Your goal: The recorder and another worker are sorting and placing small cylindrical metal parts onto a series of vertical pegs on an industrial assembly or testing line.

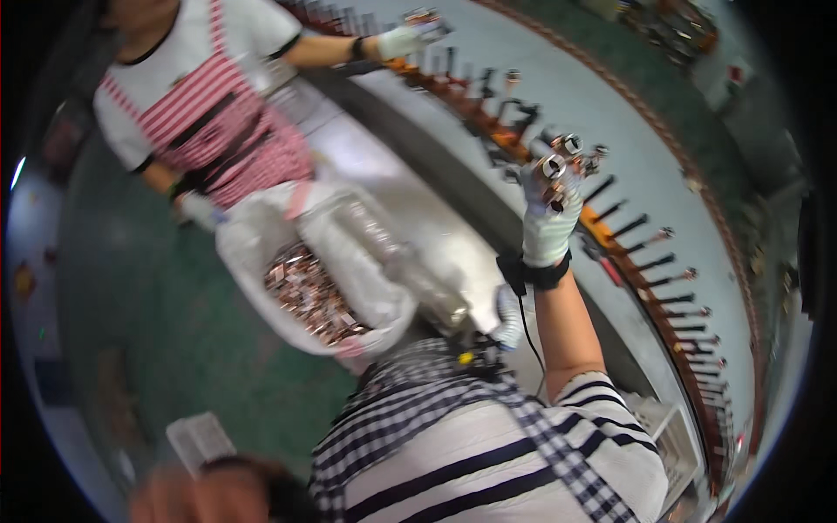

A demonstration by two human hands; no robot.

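Observation:
My right hand (551, 228), in a pale glove with a black band at the wrist, is raised beside the rack of pegs. Its fingers are closed around several shiny, copper-coloured metal ring-like pieces (553, 167). At the lower left edge, very near the camera, is a brown blurred shape that looks like my left hand (205, 499), with a dark band beside it. Motion smears its fingers, and I cannot make out anything in it. A curved orange rack (602, 228) with black pegs runs past my right hand; some pegs carry small metal pieces.
A white sack (248, 231) of loose copper-coloured metal pieces (314, 296) stands left of centre. Across from me, a co-worker in a red-striped apron (205, 109) holds metal pieces in a gloved hand (405, 39). A white crate (671, 436) is at lower right, above a green floor (166, 340).

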